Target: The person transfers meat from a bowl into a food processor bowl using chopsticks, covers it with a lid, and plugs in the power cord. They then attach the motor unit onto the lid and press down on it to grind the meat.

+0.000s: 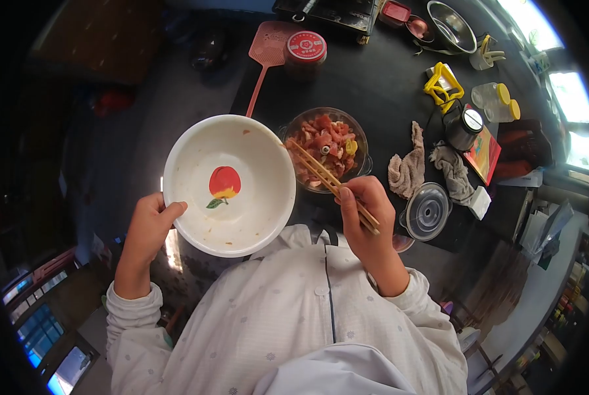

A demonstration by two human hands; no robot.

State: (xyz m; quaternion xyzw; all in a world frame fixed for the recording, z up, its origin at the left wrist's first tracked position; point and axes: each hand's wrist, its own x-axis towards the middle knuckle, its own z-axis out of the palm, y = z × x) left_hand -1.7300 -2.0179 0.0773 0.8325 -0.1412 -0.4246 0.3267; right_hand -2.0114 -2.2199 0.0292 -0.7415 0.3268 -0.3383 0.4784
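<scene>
My left hand (151,230) grips the rim of a white bowl (255,197), thumb over the edge. The bowl is tilted so its inside faces me; a painted red peach and a few small food bits show on it. In my right hand (367,214) is a pair of wooden chopsticks (317,170), fingers closed round them. Their tips are at the left side of a glass pot (359,125) that stands on the dark table. Chunks of raw meat (327,135) fill the pot, with a yellowish piece at the right. The bowl's right rim is close beside the pot.
A glass lid (427,210) lies right of my right hand, near two crumpled cloths (407,164). Behind the pot are a red-lidded jar (306,56) and a pink fly swatter (268,46). Farther right stand a dark kettle (464,128), yellow-lidded jars (495,99) and a metal basin (452,26).
</scene>
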